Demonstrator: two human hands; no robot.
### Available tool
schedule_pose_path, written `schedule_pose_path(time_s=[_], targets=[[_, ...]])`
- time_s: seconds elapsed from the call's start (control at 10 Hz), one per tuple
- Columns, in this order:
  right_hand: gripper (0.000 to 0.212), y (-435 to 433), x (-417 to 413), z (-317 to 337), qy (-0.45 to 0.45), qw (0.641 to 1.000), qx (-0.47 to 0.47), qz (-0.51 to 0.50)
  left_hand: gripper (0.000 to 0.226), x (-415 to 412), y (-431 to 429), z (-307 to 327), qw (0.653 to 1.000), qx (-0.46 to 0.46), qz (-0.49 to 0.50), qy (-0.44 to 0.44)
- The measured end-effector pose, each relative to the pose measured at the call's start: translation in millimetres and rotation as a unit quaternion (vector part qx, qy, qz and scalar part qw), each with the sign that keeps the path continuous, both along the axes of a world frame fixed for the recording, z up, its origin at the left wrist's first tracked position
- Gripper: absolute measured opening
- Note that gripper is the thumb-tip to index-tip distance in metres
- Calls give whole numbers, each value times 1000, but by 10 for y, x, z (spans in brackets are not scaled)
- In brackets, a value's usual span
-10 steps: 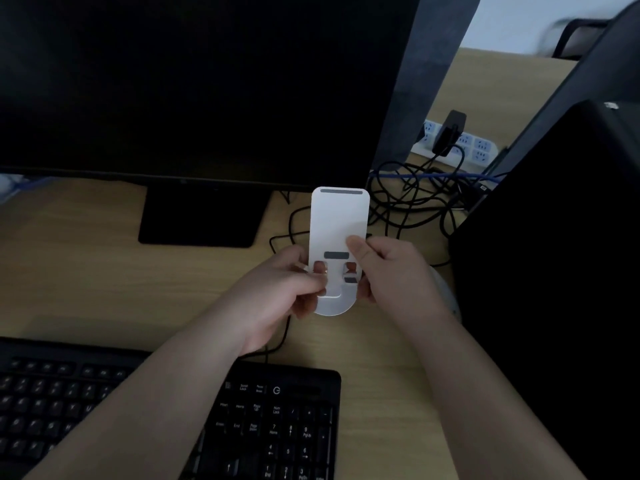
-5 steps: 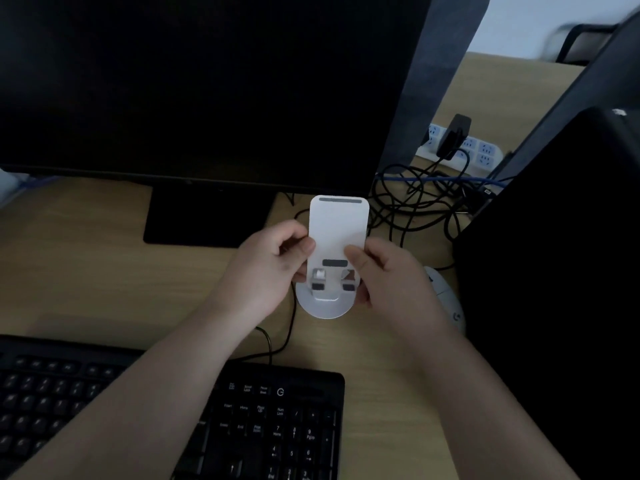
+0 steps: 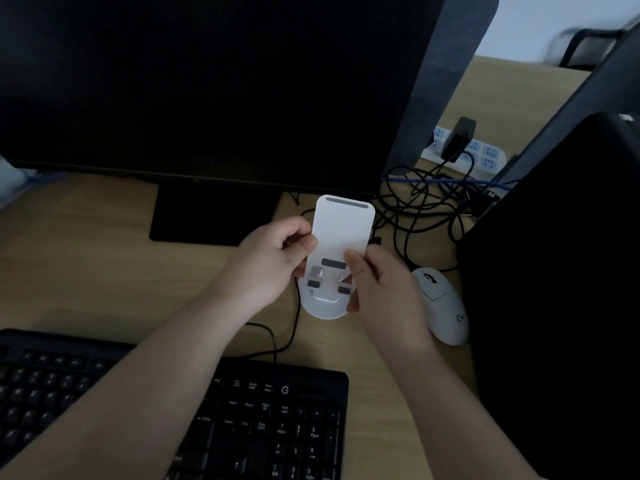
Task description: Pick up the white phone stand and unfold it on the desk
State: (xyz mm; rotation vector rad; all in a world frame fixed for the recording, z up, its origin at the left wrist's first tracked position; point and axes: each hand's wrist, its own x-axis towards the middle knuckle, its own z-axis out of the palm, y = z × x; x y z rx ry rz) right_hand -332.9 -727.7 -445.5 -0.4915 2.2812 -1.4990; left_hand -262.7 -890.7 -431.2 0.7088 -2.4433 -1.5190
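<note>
Head view: white phone stand (image 3: 341, 233) is partly unfolded, back plate tilted up, round base (image 3: 323, 308) low over the wooden desk (image 3: 86, 271); contact with the desk can't be confirmed. Left hand (image 3: 266, 268) is curled, thumb and fingers pinched on the plate's left edge, just above the hinge. Right hand (image 3: 384, 289) is clamped on the opposite side: thumb pressed on the plate's front face near its lower right, remaining fingers wrapped behind and down toward the base edge. Stand sits between the two sets of fingers, plate top projecting beyond the fingertips toward the monitor (image 3: 207, 84). White mouse (image 3: 441, 303) lies just outside the right knuckles. Black keyboard (image 3: 270, 420) lies under the forearms, wrist side of the fingers. Cable tangle (image 3: 426, 199) beyond the right fingertips.
</note>
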Motion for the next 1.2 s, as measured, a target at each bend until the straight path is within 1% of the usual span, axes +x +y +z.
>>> schedule_pose_path(time_s=[0.1, 0.2, 0.3, 0.4, 0.5, 0.6, 0.8, 0.9, 1.0, 1.1, 1.2], targets=[[27, 34, -200, 106, -19, 998, 10, 51, 20, 50, 126, -71, 999, 19, 41, 30], [30, 45, -305, 159, -20, 996, 26, 86, 21, 69, 210, -112, 996, 26, 65, 48], [28, 36, -277, 109, -13, 997, 28, 73, 22, 67, 203, -112, 997, 19, 63, 48], [27, 6, -135, -8, -21, 1000, 0, 21, 23, 33, 107, -64, 999, -7, 33, 27], [29, -16, 28, -87, 6, 1000, -13, -17, 25, -7, 9, -12, 1000, -14, 7, 15], [28, 0, 2, -59, -5, 1000, -2, -15, 24, 3, 41, -53, 1000, -19, 11, 22], [29, 14, -163, 74, -15, 999, 16, 29, 21, 60, 186, -198, 997, 0, 68, 43], [28, 16, -148, 69, -10, 999, 30, 29, 21, 62, 165, -170, 997, -10, 61, 43], [22, 23, -118, 89, 6, 999, 41, 23, 17, 58, 117, -106, 998, -42, 33, 29], [11, 51, -33, 172, 26, 998, 46, -15, 21, 88, 73, 20, 997, -66, 29, 3], [10, 84, 32, 351, 80, 993, 45, -73, 20, 173, 58, 185, 998, -35, 58, 20]])
